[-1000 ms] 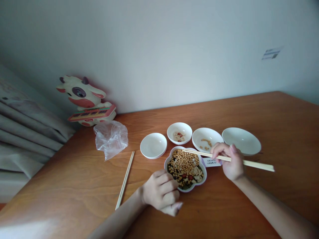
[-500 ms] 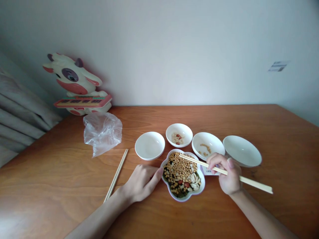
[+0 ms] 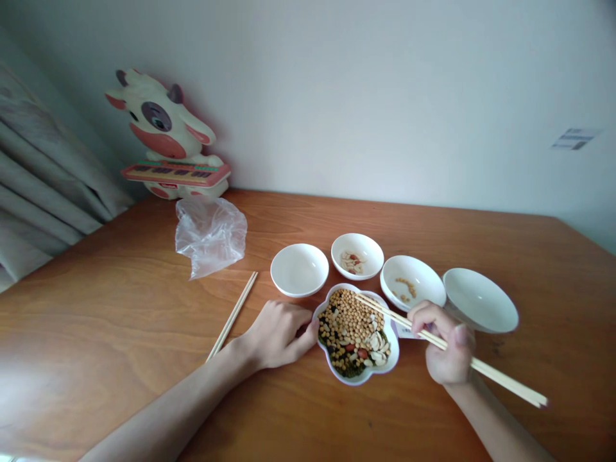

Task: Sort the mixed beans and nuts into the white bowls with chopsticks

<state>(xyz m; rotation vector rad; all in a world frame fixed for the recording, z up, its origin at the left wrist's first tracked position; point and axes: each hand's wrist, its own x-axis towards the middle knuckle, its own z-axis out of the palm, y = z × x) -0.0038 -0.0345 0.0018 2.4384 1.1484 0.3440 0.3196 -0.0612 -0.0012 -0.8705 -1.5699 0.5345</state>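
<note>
A flower-shaped white bowl [image 3: 359, 380] holds soybeans, peanuts, pale flat pieces and small green beans. My left hand [image 3: 279, 333] grips its left rim, thumb against the edge, fingers curled. In my right hand [image 3: 447, 346] is a pair of wooden chopsticks [image 3: 510, 383], their tips close together over the soybeans at the bowl's back. Whether a bean is between the tips is too small to tell. Just behind stands a white bowl [image 3: 423, 273] with several soybeans in it. Left of that, another white bowl [image 3: 344, 244] contains peanuts and pale pieces.
Two more white bowls stand at the left [image 3: 299, 273] and the right [image 3: 481, 301]. A second pair of chopsticks [image 3: 233, 314] lies left of my left hand. Farther back are a crumpled clear plastic bag [image 3: 212, 234] and a cow-shaped toy keyboard [image 3: 178, 173] against the wall.
The view has tilted and shifted slightly, so everything sits differently in the frame. Both hands keep their holds, and the chopstick tips remain over the soybeans at the back of the flower-shaped bowl.
</note>
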